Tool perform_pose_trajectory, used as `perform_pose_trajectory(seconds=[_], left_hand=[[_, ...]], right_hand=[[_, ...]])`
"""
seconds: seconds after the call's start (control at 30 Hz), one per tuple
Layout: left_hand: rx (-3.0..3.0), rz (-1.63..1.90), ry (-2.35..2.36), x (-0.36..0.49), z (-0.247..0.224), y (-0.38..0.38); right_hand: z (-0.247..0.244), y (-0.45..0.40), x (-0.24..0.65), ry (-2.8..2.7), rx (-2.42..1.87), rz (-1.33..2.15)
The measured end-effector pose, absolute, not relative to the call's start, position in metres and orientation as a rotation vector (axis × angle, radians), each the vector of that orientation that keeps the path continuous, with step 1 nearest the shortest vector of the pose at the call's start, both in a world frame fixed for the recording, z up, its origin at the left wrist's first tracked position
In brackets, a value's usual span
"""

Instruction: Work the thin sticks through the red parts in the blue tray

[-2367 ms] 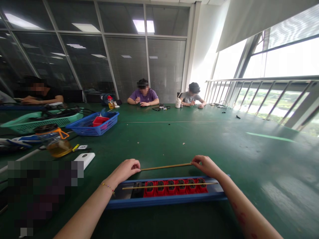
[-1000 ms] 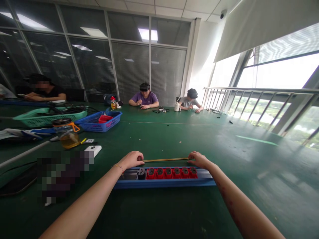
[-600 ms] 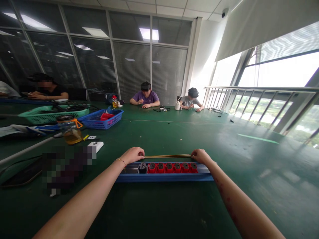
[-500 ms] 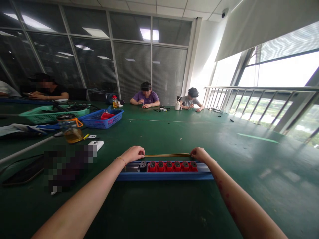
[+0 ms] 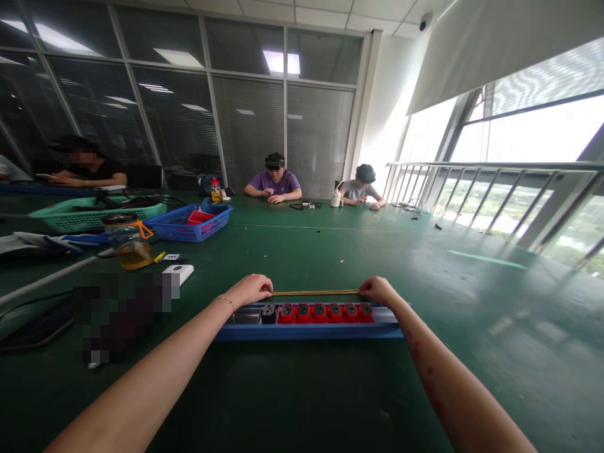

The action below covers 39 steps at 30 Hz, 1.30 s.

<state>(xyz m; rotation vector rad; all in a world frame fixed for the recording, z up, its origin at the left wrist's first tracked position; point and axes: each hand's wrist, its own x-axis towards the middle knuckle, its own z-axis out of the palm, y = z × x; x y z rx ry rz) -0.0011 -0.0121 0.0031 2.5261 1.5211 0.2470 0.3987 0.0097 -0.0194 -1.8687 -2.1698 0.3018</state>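
Thin yellowish rods (image 5: 316,292) lie side by side just behind a blue rail (image 5: 309,332) on the green table (image 5: 302,384). My left hand (image 5: 257,289) is closed on their left end, and my right hand (image 5: 374,289) pinches their right end. The fingertips partly hide both ends. In the rail sit several red pieces with dark tops (image 5: 319,313) in a row, with one black piece (image 5: 268,313) to their left. Bare grey channel shows at both ends of the rail.
At the left are a blue basket (image 5: 193,231) with a red box, a green basket (image 5: 80,220) with cables, a jar (image 5: 129,248) and a white device (image 5: 182,273). People (image 5: 275,182) sit across the table.
The rods look closer together and straighter between my hands. Both hands keep their hold and have hardly moved; the whole view has shifted slightly.
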Motion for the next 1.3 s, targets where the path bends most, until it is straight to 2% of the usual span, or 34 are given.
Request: perform_pose_trajectory(seconds=[0.3, 0.5, 0.8, 0.97, 1.1, 1.17, 1.3], left_hand=[[2.741, 0.006, 1.444, 0.012, 0.016, -0.01], [2.664, -0.148, 1.514, 0.029, 0.018, 0.002], [2.775, 0.341, 1.597, 0.047, 0.051, -0.021], [2.722, 0.474, 1.653, 0.045, 0.067, -0.057], [2.715, 0.504, 1.686, 0.039, 0.067, -0.081], [2.708, 0.529, 1.678, 0.04, 0.064, -0.089], [2.674, 0.593, 1.645, 0.046, 0.06, -0.101]], right_hand=[[-0.014, 0.003, 0.39, -2.319, -1.812, 0.231], [-0.006, 0.001, 0.383, -2.467, -1.759, 0.159], [0.002, -0.001, 0.386, -2.428, -1.727, 0.199], [0.033, -0.023, 0.395, -2.407, -1.623, 0.35], [0.067, -0.062, 0.397, -2.275, -1.357, 0.888], [0.076, -0.078, 0.394, -2.065, -1.339, 0.961], [0.066, -0.087, 0.385, -1.827, -1.424, 0.822]])
